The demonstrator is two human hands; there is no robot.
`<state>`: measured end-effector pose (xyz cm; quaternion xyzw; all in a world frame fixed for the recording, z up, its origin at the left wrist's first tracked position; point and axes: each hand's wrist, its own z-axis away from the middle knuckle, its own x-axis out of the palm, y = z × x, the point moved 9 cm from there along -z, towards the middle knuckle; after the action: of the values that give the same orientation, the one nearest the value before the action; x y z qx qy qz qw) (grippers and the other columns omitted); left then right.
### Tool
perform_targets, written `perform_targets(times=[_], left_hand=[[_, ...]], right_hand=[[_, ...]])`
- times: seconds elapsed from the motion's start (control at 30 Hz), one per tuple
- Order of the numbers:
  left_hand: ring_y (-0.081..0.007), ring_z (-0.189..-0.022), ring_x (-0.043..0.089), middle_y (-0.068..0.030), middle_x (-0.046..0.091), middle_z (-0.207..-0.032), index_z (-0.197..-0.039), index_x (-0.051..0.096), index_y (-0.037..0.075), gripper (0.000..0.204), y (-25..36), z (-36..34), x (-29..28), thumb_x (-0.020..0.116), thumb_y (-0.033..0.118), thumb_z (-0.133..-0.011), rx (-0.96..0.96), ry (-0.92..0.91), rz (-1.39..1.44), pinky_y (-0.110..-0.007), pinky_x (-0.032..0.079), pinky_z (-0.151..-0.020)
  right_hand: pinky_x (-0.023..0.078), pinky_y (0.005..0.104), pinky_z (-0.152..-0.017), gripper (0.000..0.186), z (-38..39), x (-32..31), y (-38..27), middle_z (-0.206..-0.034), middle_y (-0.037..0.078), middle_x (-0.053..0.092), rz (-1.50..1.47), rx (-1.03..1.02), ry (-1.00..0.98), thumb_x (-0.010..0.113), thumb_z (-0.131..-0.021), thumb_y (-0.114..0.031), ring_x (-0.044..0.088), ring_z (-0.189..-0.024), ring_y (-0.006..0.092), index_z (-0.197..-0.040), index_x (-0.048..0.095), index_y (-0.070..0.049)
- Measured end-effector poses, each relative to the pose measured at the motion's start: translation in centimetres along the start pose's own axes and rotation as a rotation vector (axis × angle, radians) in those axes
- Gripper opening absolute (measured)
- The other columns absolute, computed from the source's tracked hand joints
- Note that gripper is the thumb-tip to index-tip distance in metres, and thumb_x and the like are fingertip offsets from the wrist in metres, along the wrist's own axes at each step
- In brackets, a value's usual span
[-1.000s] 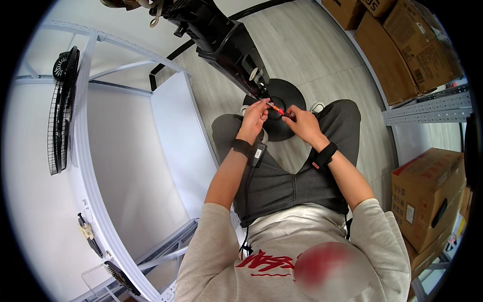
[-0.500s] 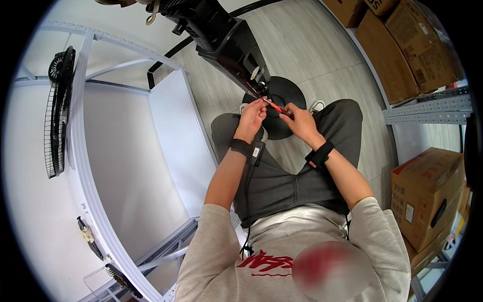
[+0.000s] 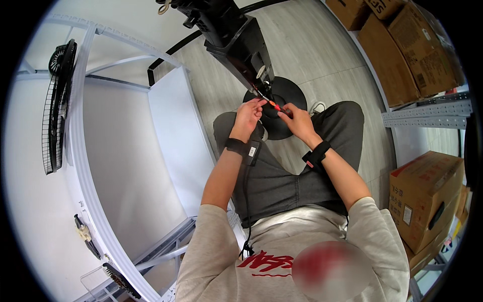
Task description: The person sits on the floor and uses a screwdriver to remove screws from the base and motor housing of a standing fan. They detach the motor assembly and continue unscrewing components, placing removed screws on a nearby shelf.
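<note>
My right hand [image 3: 301, 122] grips a screwdriver [image 3: 275, 106] with a red and black handle, its shaft slanting up and left. The tip meets the lower end of a tall black housing [image 3: 241, 53], beside a small pale oval part [image 3: 261, 71]. Close to the tip, my left hand [image 3: 248, 117] has its fingers curled and its thumb and forefinger together at the housing's edge. Whatever they pinch is too small to make out. Under the housing, between my feet, lies a round black base [image 3: 293, 95].
A white metal shelf frame [image 3: 85, 126] stands at left, holding a black fan with a wire grille [image 3: 58, 110] and a hairbrush [image 3: 121, 280]. Cardboard boxes [image 3: 387, 55] fill the rack at right, with another carton [image 3: 425, 196] lower down. A black cable hangs by my left wrist.
The black housing has shifted slightly right and down. My left hand has moved a little left, and its fingers sit slightly farther from the screwdriver's shaft. My right hand keeps its grip.
</note>
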<state>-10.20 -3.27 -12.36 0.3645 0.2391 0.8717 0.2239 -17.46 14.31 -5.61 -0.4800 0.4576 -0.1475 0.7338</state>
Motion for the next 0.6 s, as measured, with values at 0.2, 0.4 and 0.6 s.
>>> perform_targets(times=[0.2, 0.4, 0.6], left_hand=[[-0.0116, -0.068, 0.053, -0.0184, 0.064, -0.101, -0.141, 0.032, 0.001, 0.050, 1.7, 0.5, -0.2, 0.044, -0.004, -0.093, 0.080, 0.085, 0.006, -0.023, 0.044, -0.058], [-0.0138, -0.069, 0.053, -0.0186, 0.063, -0.095, -0.150, 0.026, 0.015, 0.064, 2.8, 1.2, 1.7, 0.042, -0.007, -0.093, 0.137, -0.025, 0.027, -0.023, 0.042, -0.057], [-0.0139, -0.070, 0.052, -0.0180, 0.063, -0.093, -0.149, 0.029, 0.016, 0.063, 2.5, 0.9, 1.4, 0.043, -0.007, -0.092, 0.120, -0.055, 0.055, -0.023, 0.042, -0.058]], right_hand=[[0.050, 0.0431, -0.075, 0.028, 0.3, -0.2, -0.1, -0.092, 0.020, 0.065, 0.026, -0.033, 0.076, 0.065, -0.091, -0.027, 0.064, -0.085, 0.0384, -0.106, 0.068, -0.004], [0.050, 0.0418, -0.074, 0.028, 0.1, 0.8, 1.3, -0.087, 0.019, 0.065, -0.083, 0.029, 0.059, 0.061, -0.095, -0.028, 0.065, -0.082, 0.0364, -0.107, 0.069, -0.004], [0.049, 0.0348, -0.063, 0.030, -0.3, 1.1, 2.1, -0.080, 0.012, 0.067, -0.189, 0.153, 0.031, 0.060, -0.096, -0.033, 0.064, -0.067, 0.0213, -0.104, 0.063, -0.004]])
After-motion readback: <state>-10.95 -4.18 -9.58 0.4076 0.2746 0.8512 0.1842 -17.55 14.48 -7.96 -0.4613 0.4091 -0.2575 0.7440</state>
